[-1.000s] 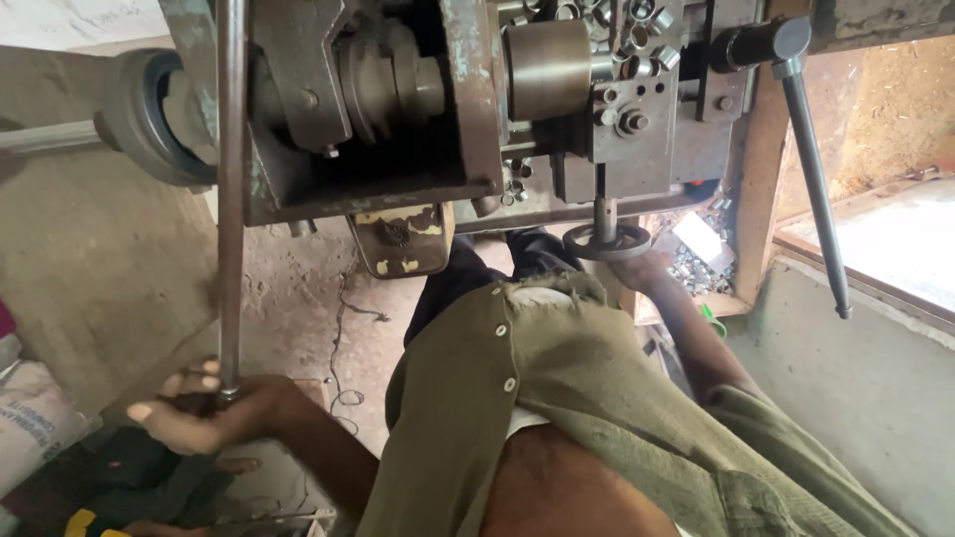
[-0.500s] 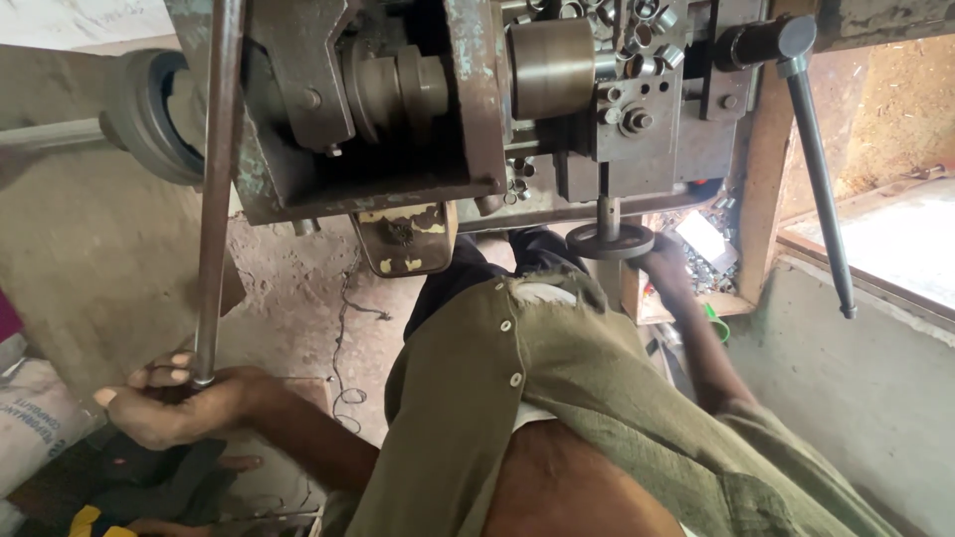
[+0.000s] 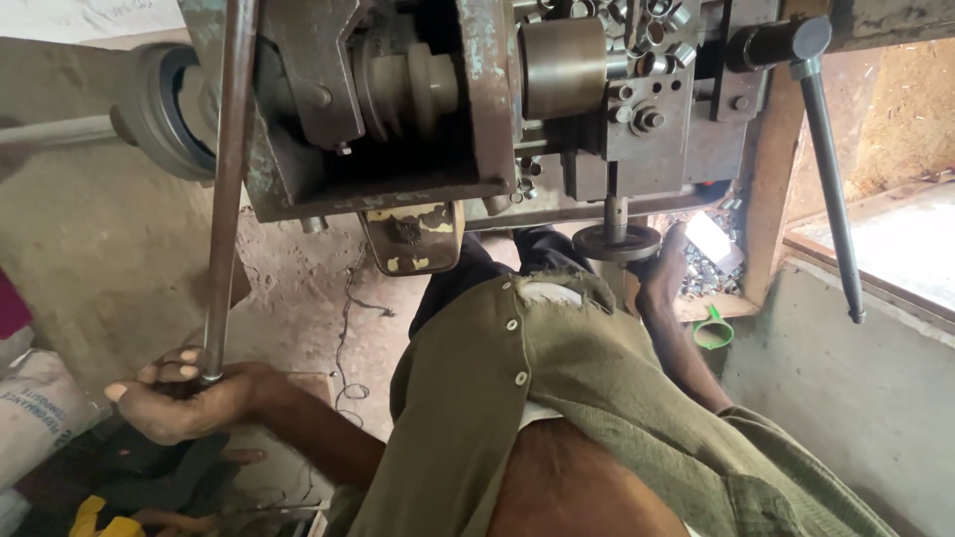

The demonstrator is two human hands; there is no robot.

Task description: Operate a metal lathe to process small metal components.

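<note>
A worn metal machine [image 3: 448,109] with a spindle and a round steel drum fills the top of the view. A long steel lever rod [image 3: 224,189] hangs down from it at the left. My left hand [image 3: 184,398] is wrapped around the rod's lower end. My right hand [image 3: 665,270] reaches up on the right and rests against a small round handwheel [image 3: 617,242] under the machine; its fingers are partly hidden. My olive button shirt [image 3: 557,398] covers the lower middle.
A second long handle [image 3: 831,189] with a black knob slants down at the right, beside a concrete ledge [image 3: 856,368]. A pulley wheel [image 3: 164,109] sits at the machine's left. A wire lies on the dirt floor, a sack at far left, a green item near metal scraps.
My left hand has pulled the lever rod's lower end leftward, so the rod now tilts. My right hand stays at the handwheel.
</note>
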